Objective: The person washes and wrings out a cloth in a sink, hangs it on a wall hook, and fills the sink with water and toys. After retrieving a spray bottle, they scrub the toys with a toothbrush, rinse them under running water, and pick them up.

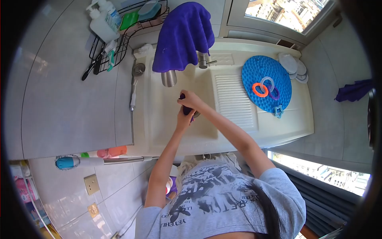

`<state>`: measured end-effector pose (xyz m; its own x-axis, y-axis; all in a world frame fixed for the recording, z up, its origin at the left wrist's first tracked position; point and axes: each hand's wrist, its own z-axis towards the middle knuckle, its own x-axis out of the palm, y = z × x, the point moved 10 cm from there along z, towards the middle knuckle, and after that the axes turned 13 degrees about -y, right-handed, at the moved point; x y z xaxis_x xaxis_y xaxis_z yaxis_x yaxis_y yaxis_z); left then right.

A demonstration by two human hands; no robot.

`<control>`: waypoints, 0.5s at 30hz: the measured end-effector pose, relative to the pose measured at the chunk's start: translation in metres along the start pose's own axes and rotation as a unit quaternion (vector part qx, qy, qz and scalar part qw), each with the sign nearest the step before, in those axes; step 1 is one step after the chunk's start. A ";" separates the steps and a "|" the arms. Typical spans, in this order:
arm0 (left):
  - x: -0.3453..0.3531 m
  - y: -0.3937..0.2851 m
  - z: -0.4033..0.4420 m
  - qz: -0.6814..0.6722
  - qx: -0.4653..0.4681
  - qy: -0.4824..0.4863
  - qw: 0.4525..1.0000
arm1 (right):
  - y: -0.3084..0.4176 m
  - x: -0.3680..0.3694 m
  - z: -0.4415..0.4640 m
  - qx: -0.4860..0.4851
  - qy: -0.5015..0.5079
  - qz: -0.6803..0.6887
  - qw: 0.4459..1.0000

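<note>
Over the basin of the cream sink [159,127], my two hands are together on a small dark purple item [186,110]. My right hand [190,99] closes over its upper end, while my left hand [184,119] wraps it from below. Fingers cover much of the item, so its exact kind is hidden; it may be cloth. A purple bit shows below the left fingers. Just above the hands is the metal faucet spout [169,79], with a purple towel [183,36] draped over the faucet.
A ribbed washboard [234,99] adjoins the basin. Right of it, a blue round mat [262,75] carries rings and a star shape. White discs [293,65] lie behind. At left are a drain strainer [138,69], a brush [133,95] and a wire rack [115,51] with bottles.
</note>
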<state>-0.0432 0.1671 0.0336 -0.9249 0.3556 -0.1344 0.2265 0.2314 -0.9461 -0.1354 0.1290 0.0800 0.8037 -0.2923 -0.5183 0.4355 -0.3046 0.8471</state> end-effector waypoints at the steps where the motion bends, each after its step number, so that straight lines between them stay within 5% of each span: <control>1: -0.008 -0.014 -0.009 -0.012 0.008 0.007 1.000 | 0.019 -0.002 -0.007 -0.031 0.051 0.028 0.998; 2: -0.017 -0.030 -0.015 -0.024 0.020 0.015 0.999 | 0.027 -0.004 -0.020 0.026 0.130 0.191 0.973; 4: -0.033 -0.041 -0.035 -0.059 -0.023 0.041 0.997 | 0.049 -0.009 -0.050 0.138 0.268 0.492 0.817; 6: -0.039 -0.047 -0.056 -0.133 -0.082 0.071 0.985 | -0.015 0.021 -0.026 -0.172 0.200 0.272 0.925; 7: -0.039 -0.046 -0.065 -0.187 -0.119 0.084 0.971 | -0.038 0.028 -0.029 -0.314 0.153 0.139 0.927; 8: -0.038 -0.044 -0.070 -0.265 -0.161 0.107 0.945 | -0.047 0.032 -0.030 -0.268 0.184 0.131 0.936; 12: -0.020 -0.103 -0.100 -0.588 -0.253 0.285 0.713 | -0.031 0.073 -0.052 -0.088 0.302 0.113 0.943; 15: -0.003 -0.152 -0.130 -0.667 -0.272 0.388 0.575 | 0.111 0.017 -0.100 -0.072 0.418 0.505 0.752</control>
<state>-0.0350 0.2485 0.2158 -0.0192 -0.2177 0.9758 -0.2691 0.9411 0.2047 -0.0329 0.1812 0.1768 0.7011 0.3810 0.6027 -0.5777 -0.1918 0.7934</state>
